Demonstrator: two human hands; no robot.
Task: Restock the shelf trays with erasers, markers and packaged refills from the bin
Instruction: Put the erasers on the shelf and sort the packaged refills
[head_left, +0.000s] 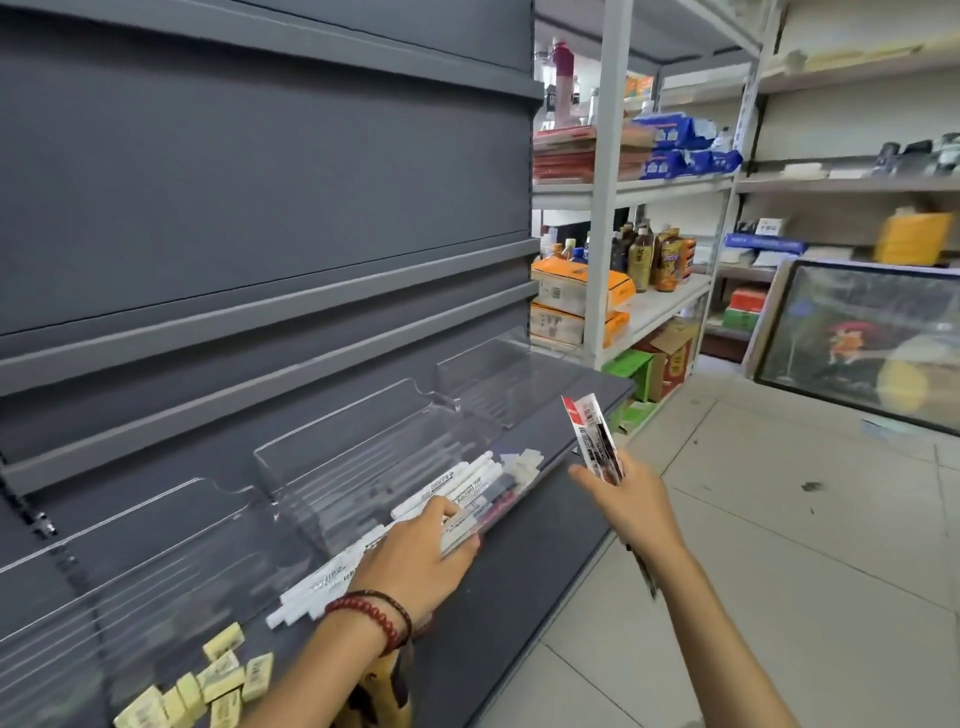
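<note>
Right now the flat red-and-white packaged refills (595, 441) stand up out of the right hand (631, 499). They are pinched at their lower end between thumb and curled fingers, with the upper end free above the fingertips. They look light, thin and bendy in slick plastic, so I judge they could fan apart or slip. A hold low and across the whole stack, as here, should keep them together. Just beyond those fingertips sits the far clear plastic tray (483, 364), probably where they belong. The left hand (415, 556) curls its fingers over a bundle of white barrel markers (457, 486) lying in the middle clear tray (337, 441). These look stiff, smooth and apt to roll, and are best taken round the middle. Behind that wrist, small pale yellow block erasers (218, 675) lie loose on the dark grey shelf (519, 571).
</note>
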